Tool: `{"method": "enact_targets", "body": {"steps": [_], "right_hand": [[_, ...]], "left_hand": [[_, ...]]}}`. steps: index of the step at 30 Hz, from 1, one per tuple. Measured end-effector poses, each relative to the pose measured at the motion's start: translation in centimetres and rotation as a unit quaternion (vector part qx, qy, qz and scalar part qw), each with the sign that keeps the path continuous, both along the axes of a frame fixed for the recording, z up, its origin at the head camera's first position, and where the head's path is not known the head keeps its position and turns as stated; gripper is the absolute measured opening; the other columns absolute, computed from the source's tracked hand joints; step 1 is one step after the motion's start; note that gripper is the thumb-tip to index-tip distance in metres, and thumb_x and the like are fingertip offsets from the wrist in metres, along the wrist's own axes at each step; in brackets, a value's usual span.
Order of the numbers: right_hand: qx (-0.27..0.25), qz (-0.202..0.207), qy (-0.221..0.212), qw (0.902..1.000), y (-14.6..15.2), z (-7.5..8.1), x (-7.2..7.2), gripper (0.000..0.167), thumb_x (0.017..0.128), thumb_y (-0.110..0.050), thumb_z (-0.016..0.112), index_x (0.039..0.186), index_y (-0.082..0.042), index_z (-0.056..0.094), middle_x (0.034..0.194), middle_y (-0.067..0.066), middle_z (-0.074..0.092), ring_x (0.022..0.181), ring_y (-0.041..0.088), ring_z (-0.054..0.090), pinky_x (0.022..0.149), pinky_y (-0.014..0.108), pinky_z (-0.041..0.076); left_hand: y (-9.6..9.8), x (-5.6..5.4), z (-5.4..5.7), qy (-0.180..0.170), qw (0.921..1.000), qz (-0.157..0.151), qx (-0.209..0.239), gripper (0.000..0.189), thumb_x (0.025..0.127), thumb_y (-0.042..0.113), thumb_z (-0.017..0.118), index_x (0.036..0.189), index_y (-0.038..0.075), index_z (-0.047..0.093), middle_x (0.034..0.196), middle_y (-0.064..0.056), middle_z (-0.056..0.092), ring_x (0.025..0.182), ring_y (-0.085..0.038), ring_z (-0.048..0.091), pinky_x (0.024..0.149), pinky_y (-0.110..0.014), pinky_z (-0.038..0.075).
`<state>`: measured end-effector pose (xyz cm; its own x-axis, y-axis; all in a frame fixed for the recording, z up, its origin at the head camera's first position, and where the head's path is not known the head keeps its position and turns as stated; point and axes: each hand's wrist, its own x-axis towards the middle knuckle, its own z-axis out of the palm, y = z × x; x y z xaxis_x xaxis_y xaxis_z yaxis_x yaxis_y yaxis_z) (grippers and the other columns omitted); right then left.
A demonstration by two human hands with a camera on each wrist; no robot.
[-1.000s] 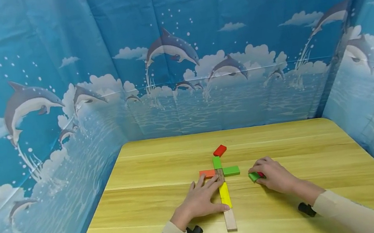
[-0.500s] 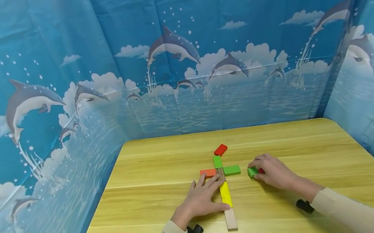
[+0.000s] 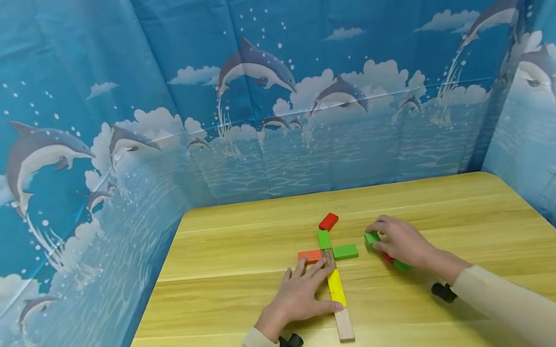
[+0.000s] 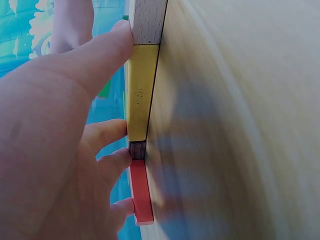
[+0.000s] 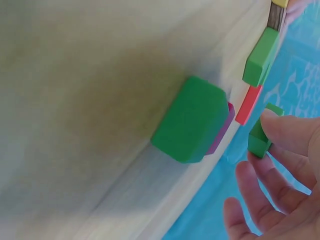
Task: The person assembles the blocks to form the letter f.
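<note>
My left hand (image 3: 301,297) lies with spread fingers over a line of wooden blocks. Its thumb touches where the pale block (image 3: 344,325) meets the yellow block (image 3: 336,289). The other fingertips rest by the dark brown block (image 4: 137,150) and the orange-red block (image 4: 140,192). To the right, my right hand (image 3: 402,244) pinches a small green block (image 5: 260,134) between thumb and fingers, raised off the table in the right wrist view. Below that hand lie a purplish-red block (image 3: 388,258) and another green block (image 5: 192,120), partly covered by it in the head view.
Green blocks (image 3: 345,252) (image 3: 324,239) extend the line into a cross, to the right and beyond the brown block. A loose red block (image 3: 328,221) lies slanted past its far end. Blue dolphin-print curtains (image 3: 265,157) surround the wooden table (image 3: 224,247).
My right hand has moved toward the far side with the green block, away from the purplish-red and other green blocks, which now show below it. The left hand stays in place.
</note>
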<state>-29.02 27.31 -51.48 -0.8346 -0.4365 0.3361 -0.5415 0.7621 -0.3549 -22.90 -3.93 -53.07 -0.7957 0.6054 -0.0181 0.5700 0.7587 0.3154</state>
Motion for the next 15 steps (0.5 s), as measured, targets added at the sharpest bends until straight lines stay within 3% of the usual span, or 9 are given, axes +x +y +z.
{"method": "enact_targets", "body": {"steps": [15], "right_hand": [[-0.043, -0.047, -0.025, 0.9977, -0.7, 0.2, -3.9, 0.038, 0.087, -0.007, 0.079, 0.124, -0.003, 0.07, 0.105, 0.008, 0.062, 0.085, 0.02, 0.062, 0.068, 0.037, 0.054]], "left_hand": [[-0.2, -0.2, -0.2, 0.003, 1.0, -0.001, 0.0, 0.089, 0.088, 0.078, 0.051, 0.161, 0.034, 0.026, 0.168, 0.009, 0.013, 0.153, -0.037, 0.007, 0.113, -0.07, 0.016]]}}
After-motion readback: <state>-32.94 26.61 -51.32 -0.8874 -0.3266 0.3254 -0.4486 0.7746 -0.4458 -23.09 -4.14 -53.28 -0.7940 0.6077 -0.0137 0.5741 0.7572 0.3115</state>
